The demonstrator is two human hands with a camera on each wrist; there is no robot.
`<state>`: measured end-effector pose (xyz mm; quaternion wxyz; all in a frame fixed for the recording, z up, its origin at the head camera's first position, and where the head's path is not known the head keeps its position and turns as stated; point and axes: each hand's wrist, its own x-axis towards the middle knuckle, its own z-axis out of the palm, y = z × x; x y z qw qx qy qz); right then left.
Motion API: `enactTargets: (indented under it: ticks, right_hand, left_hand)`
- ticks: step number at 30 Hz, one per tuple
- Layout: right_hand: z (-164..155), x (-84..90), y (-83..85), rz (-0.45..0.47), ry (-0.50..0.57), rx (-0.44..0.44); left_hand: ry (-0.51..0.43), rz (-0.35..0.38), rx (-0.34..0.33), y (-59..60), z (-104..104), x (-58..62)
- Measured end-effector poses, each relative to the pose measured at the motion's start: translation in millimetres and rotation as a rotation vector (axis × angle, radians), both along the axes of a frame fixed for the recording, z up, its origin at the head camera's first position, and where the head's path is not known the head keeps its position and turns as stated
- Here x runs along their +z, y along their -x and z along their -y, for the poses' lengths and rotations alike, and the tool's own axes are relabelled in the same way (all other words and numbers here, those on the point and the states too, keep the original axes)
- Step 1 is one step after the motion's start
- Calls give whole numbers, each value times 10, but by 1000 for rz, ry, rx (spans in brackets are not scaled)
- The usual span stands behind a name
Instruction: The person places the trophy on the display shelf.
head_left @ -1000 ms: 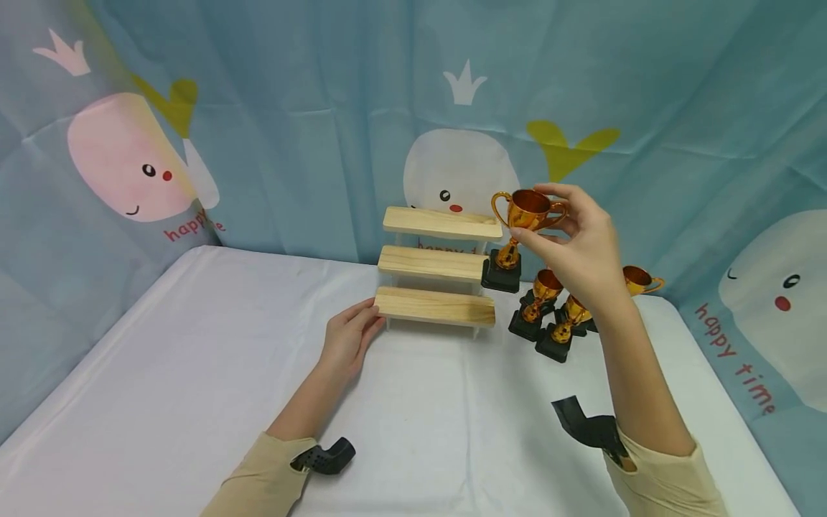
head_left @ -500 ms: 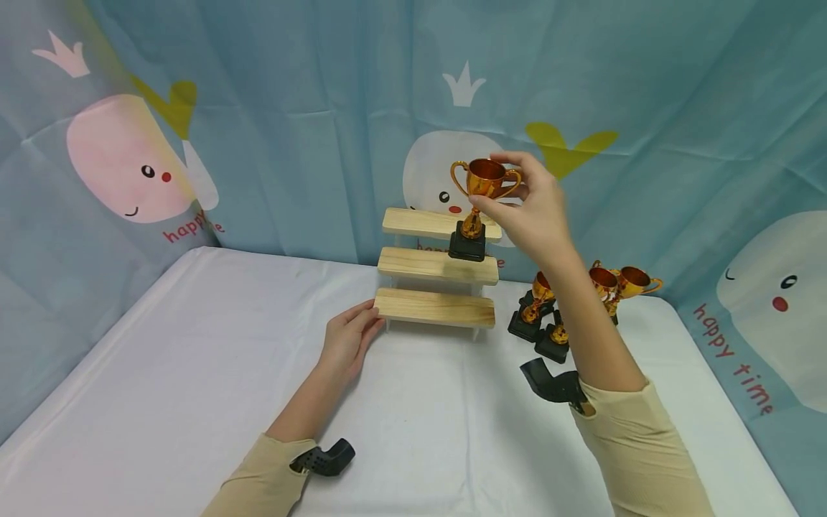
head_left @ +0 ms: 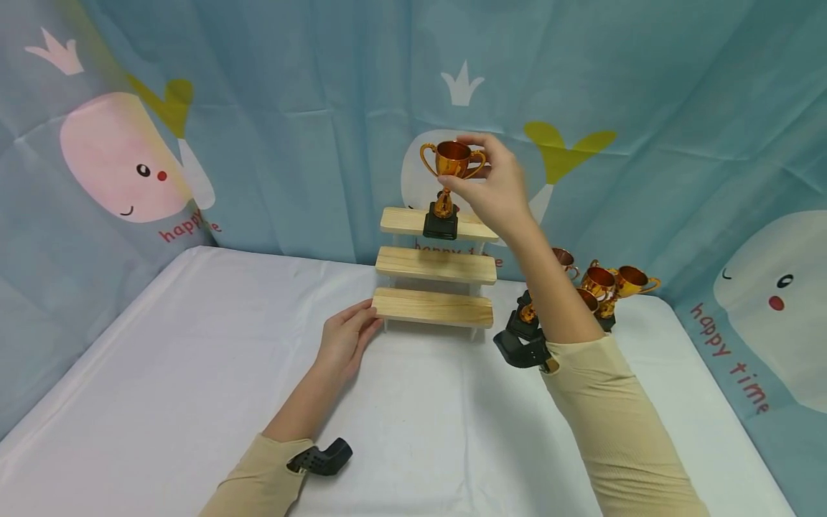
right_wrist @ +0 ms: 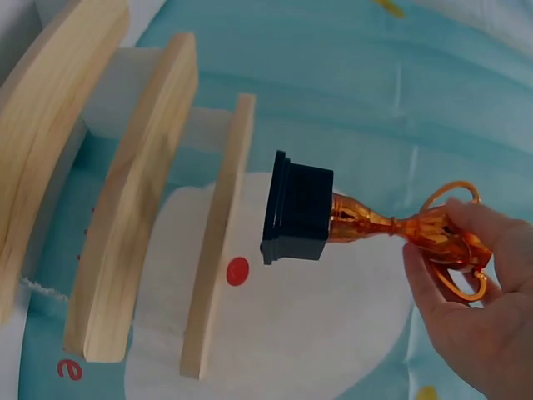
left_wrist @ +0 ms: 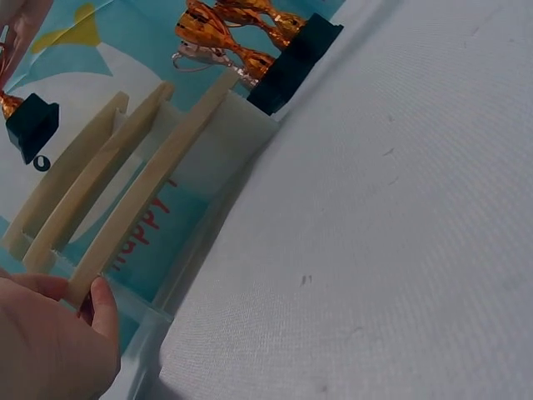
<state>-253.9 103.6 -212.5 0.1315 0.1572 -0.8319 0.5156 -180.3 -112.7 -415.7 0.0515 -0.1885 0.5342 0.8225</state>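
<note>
My right hand [head_left: 494, 188] pinches a small gold trophy [head_left: 447, 185] by its cup and holds it upright just above the top step of a three-step wooden stand [head_left: 434, 266]. In the right wrist view the trophy's black base [right_wrist: 297, 207] hangs a little off the top plank [right_wrist: 218, 242], with my fingers [right_wrist: 475, 292] round the gold cup. My left hand [head_left: 347, 337] rests on the table with fingers straight, touching the left end of the lowest plank [left_wrist: 150, 187]; the left wrist view shows a fingertip [left_wrist: 104, 304] against that end.
Several more gold trophies [head_left: 597, 281] on black bases stand grouped to the right of the stand, partly behind my right forearm. The white tablecloth [head_left: 161, 373] covers the table. A blue cartoon-print cloth [head_left: 258, 108] hangs close behind the stand.
My right hand has carried the trophy up and to the left, from beside the trophy group to just over the top step. The left hand has stayed at the bottom plank.
</note>
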Motion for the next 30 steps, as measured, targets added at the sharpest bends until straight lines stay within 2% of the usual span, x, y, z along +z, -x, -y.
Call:
enactTargets:
  ticks: [5, 20, 25, 30]
  right_hand:
    - [95, -10, 117, 9, -7, 1]
    - [294, -19, 320, 57, -17, 14]
    - [314, -52, 376, 73, -3, 16]
    - [314, -86, 401, 77, 2, 18]
  left_hand:
    - [-6, 4, -3, 2, 8, 9]
    - [-20, -13, -11, -17, 21, 22]
    - [-13, -40, -28, -46, 26, 14]
    - [-15, -35, -26, -55, 23, 15]
